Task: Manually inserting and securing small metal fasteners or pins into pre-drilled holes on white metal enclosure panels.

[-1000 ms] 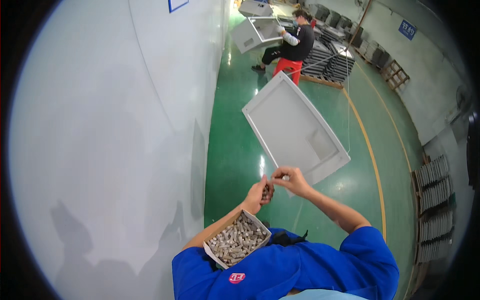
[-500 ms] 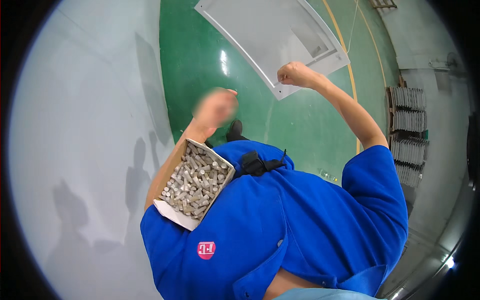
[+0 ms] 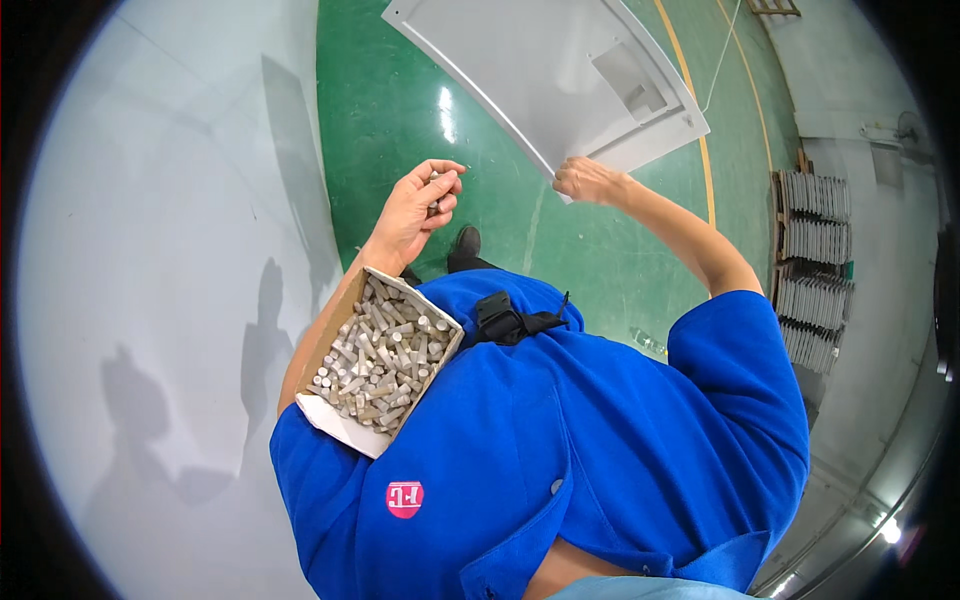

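Small tapered grey-white plugs (image 3: 380, 350) fill an open cardboard box (image 3: 340, 422), which rests in the crook of my left arm against my blue shirt. My left hand (image 3: 412, 208) is curled loosely around a few similar plugs, partly hidden by its fingers. A large pale grey panel (image 3: 520, 75) hangs ahead, with a recessed cutout toward its right end and a small hole at its upper left corner. At the panel's near corner, my right hand (image 3: 590, 182) is closed with fingertips pinched; anything between them is hidden.
A pale wall (image 3: 170, 250) runs along the left. The green floor (image 3: 400, 110) carries yellow lines (image 3: 690, 80). Stacks of thin grey parts (image 3: 815, 240) stand at the right. A thin cord (image 3: 722, 50) hangs beside the panel. My shoe (image 3: 465, 243) shows below my hands.
My right hand has moved slightly down, onto the panel's near corner, covering the hole there. My left hand, blurred before, has risen a little and steadied. The panel has shifted slightly.
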{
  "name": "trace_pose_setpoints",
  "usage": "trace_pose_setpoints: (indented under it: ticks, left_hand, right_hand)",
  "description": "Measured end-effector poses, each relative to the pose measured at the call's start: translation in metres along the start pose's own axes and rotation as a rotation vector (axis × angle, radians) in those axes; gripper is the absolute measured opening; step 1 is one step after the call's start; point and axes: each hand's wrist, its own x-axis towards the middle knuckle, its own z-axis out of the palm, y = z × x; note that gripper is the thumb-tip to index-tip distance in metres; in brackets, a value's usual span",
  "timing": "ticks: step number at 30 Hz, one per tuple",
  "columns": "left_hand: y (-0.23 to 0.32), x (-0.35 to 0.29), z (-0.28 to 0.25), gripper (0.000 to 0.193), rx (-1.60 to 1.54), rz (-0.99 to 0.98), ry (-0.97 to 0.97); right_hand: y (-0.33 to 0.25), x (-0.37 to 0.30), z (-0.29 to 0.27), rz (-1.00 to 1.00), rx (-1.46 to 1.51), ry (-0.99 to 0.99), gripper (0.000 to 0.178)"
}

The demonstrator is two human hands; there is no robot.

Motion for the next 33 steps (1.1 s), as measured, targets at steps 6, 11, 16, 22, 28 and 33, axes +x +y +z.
trace_pose_setpoints:
  ticks: [6, 11, 16, 22, 28, 33]
  left_hand:
    - [-0.002, -0.006, 0.011, 0.025, -0.003, -0.040, 0.005]
    - [-0.001, -0.006, 0.010, 0.024, 0.016, -0.069, -0.048]
    - [0.002, -0.006, 0.016, 0.029, 0.052, -0.087, 0.004]
    - [0.007, -0.008, 0.014, 0.033, 0.051, 0.001, 0.002]
    - [0.015, -0.012, 0.010, 0.031, 0.047, 0.003, 0.125]
    - [0.013, -0.015, -0.002, 0.023, -0.020, 0.071, 0.185]
  right_hand:
    - [-0.014, -0.007, 0.015, 0.141, -0.034, -0.224, 0.006]
    - [-0.036, -0.001, 0.001, 0.380, -0.079, -0.269, 0.005]
    - [-0.048, 0.057, -0.074, 0.522, 0.953, 0.204, 0.017]
    - [-0.070, 0.116, -0.142, 0.213, 1.414, 0.347, 0.016]
    - [-0.034, 0.148, -0.177, 0.049, 0.909, 0.145, 0.016]
    - [0.062, 0.211, -0.152, 0.206, 0.659, 0.388, 0.012]
